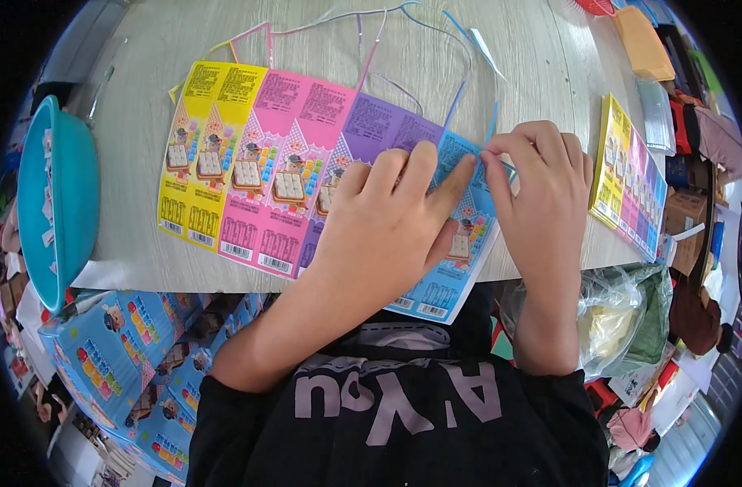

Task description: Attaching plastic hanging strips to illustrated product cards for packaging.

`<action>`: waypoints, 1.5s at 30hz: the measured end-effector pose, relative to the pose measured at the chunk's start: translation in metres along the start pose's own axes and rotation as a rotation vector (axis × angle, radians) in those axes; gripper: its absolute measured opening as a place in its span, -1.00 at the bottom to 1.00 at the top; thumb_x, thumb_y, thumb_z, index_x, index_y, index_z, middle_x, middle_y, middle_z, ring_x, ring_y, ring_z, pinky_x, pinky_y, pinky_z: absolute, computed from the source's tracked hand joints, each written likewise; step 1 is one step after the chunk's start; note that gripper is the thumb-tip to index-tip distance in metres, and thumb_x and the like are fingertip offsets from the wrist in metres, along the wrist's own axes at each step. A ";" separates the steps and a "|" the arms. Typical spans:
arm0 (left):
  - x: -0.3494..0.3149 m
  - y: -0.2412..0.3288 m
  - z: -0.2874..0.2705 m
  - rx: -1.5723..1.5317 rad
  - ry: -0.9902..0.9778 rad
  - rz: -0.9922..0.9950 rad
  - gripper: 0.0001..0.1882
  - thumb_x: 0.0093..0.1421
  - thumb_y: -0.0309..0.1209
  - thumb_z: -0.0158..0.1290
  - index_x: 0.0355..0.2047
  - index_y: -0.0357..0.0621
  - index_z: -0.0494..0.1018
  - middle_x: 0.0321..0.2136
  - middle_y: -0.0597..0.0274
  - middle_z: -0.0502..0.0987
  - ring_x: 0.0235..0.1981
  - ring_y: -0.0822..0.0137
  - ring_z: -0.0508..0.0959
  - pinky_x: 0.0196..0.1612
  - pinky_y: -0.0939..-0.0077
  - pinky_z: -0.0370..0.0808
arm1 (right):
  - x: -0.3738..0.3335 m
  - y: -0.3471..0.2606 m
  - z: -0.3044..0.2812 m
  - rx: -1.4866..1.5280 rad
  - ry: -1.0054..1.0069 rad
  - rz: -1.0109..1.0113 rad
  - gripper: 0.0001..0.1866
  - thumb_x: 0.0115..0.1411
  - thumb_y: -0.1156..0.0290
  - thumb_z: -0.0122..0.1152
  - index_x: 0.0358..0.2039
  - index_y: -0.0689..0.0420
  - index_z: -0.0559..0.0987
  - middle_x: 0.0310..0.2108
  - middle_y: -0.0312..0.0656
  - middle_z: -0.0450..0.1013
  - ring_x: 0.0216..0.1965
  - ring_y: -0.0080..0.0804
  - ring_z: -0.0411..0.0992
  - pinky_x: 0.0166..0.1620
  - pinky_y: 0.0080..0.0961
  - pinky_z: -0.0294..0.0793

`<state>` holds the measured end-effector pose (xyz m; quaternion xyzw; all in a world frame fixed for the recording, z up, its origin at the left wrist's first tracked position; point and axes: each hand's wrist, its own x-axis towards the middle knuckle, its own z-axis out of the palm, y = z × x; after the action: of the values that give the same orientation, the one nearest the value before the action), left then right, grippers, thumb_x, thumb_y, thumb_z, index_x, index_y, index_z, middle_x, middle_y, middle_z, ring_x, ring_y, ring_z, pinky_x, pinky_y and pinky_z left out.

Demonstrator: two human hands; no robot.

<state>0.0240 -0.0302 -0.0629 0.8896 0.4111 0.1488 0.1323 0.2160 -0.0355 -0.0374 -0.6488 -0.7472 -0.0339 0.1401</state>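
Left hand [391, 215] open, pressed flat on the printed card sheet [257, 162]; right hand [541, 183] pinching the sheet's blue edge strip [493, 126].

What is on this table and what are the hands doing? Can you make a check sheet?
Surface: pale wooden table.
Job's things: row of printed cards, yellow, pink, purple, blue, overlapping.
Clutter: thin paper strips; second card stack; teal basin with paper scraps.
Hands: left hand presses on the blue card; right hand pinches its top edge.
Cables: nothing seen.
Surroundings: blue boxes and a plastic bag below the table.
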 end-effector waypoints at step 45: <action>-0.008 -0.006 -0.005 0.003 0.082 -0.019 -0.38 0.13 -0.10 0.28 0.18 -0.04 0.49 0.04 0.18 0.40 0.01 0.19 0.41 -0.09 0.24 0.41 | -0.006 -0.024 -0.014 0.122 -0.002 -0.073 -0.89 0.22 0.38 0.31 -0.30 0.08 0.56 -0.24 -0.25 0.48 -0.21 -0.15 0.37 -0.09 -0.23 0.25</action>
<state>0.0133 -0.0323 -0.0620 0.8790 0.4247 0.1831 0.1155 0.1958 -0.0480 -0.0227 -0.6112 -0.7713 0.0073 0.1772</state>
